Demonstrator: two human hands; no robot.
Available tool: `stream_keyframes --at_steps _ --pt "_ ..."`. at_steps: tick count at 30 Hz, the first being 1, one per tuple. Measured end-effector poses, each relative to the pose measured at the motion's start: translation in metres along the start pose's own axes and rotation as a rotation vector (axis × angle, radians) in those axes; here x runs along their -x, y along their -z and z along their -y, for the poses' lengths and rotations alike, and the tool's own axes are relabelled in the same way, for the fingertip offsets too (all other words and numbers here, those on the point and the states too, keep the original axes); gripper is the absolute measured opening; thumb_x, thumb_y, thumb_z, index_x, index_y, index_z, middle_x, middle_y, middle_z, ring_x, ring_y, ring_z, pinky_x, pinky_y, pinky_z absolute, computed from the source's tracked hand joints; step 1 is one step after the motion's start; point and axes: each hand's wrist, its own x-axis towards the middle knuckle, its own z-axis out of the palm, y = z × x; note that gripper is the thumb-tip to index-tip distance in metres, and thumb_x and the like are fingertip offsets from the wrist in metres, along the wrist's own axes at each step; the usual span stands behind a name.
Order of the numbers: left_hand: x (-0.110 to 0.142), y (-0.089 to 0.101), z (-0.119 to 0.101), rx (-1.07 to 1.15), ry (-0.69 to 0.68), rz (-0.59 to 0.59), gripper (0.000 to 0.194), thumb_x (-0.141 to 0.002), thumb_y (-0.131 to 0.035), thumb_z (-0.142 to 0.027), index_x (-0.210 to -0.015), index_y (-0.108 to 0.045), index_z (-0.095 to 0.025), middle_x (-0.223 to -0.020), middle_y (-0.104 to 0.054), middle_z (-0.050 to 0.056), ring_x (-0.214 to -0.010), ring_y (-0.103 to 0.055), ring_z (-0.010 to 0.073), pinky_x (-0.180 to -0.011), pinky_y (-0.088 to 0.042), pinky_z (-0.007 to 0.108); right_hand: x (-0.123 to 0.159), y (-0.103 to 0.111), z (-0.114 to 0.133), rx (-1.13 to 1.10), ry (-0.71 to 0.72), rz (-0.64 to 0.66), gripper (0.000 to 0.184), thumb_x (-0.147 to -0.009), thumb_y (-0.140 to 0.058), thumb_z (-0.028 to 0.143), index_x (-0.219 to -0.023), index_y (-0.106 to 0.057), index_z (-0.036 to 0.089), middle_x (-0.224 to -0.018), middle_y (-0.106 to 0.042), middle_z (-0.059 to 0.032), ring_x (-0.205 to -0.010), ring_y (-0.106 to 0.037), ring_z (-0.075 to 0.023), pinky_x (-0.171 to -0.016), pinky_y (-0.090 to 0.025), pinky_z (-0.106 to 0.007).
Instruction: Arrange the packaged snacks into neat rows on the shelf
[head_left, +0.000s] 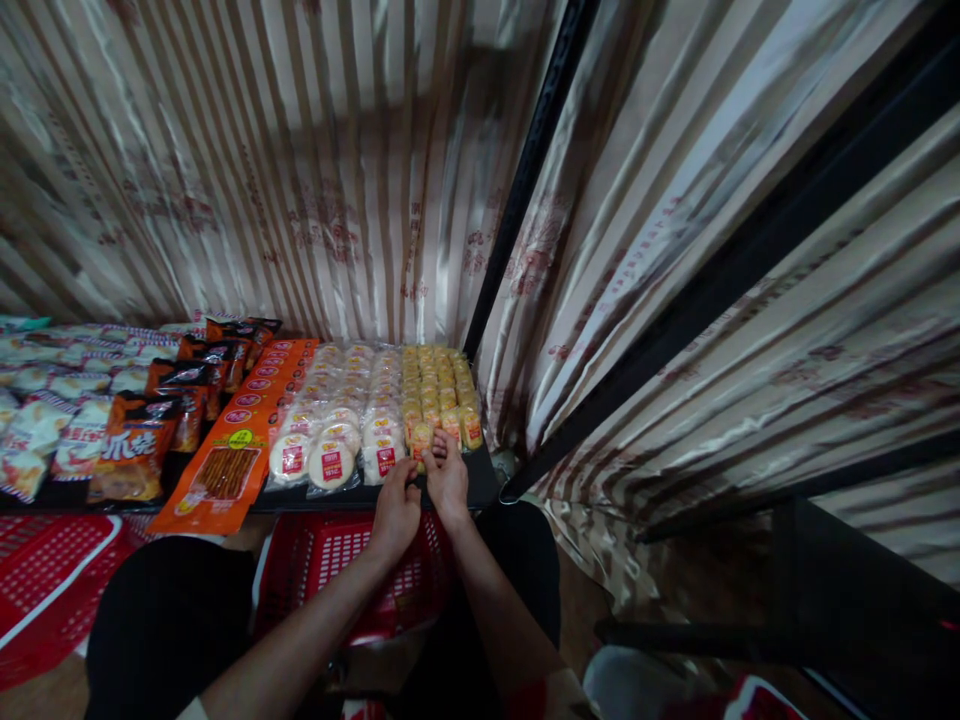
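Note:
Yellow-wrapped small snack packets [429, 385] stand in tight rows at the right end of a black shelf. Both of my hands are at the front of these rows, around one yellow snack packet [421, 437]. My left hand [397, 512] has its fingers closed at the packet's lower left edge. My right hand [448, 487] grips its right side, with the thumb low and the fingers bent over the neighbouring packets. Just left of them lie clear-wrapped round white cakes [331, 460] with red labels, in rows. My fingers partly hide the packet's lower part.
Further left are orange flat snack bags [225, 465], orange-brown pouches [135, 445] and striped packets [79, 435]. Red baskets [337, 550] stand beneath the shelf [480, 480]. A black metal post [525, 190] and pleated curtains [337, 200] close off the back and right.

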Motion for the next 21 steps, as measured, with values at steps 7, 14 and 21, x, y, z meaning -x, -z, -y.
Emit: stream_keyframes --at_steps 7,14,21 --pt "-0.001 0.004 0.009 -0.004 0.04 0.004 0.043 -0.071 -0.045 -0.001 -0.109 -0.058 -0.017 -0.113 -0.062 0.008 -0.098 -0.061 0.018 -0.095 -0.046 0.039 -0.006 0.001 -0.002 0.004 0.009 -0.012 0.037 -0.074 -0.052 0.026 -0.11 -0.055 0.017 -0.099 -0.066 -0.0086 -0.085 -0.064 -0.018 -0.072 -0.054 -0.03" --pt "-0.001 0.007 0.012 -0.012 0.044 0.01 0.044 -0.071 -0.044 -0.002 -0.112 -0.056 -0.015 -0.112 -0.062 0.01 -0.101 -0.06 0.0189 -0.094 -0.046 0.039 -0.004 -0.005 -0.001 0.1 0.046 0.011 0.033 -0.077 -0.05 0.025 -0.11 -0.055 0.02 -0.1 -0.065 -0.0066 -0.086 -0.063 -0.0176 -0.075 -0.053 -0.031" --pt "-0.002 0.011 0.009 -0.033 0.018 0.022 0.046 -0.069 -0.044 0.0 -0.11 -0.058 -0.018 -0.112 -0.062 0.006 -0.101 -0.06 0.0171 -0.097 -0.044 0.038 0.003 -0.01 -0.004 0.127 0.132 -0.006 0.025 -0.078 -0.048 0.021 -0.102 -0.056 0.019 -0.102 -0.06 -0.0091 -0.09 -0.059 -0.0185 -0.077 -0.052 -0.031"
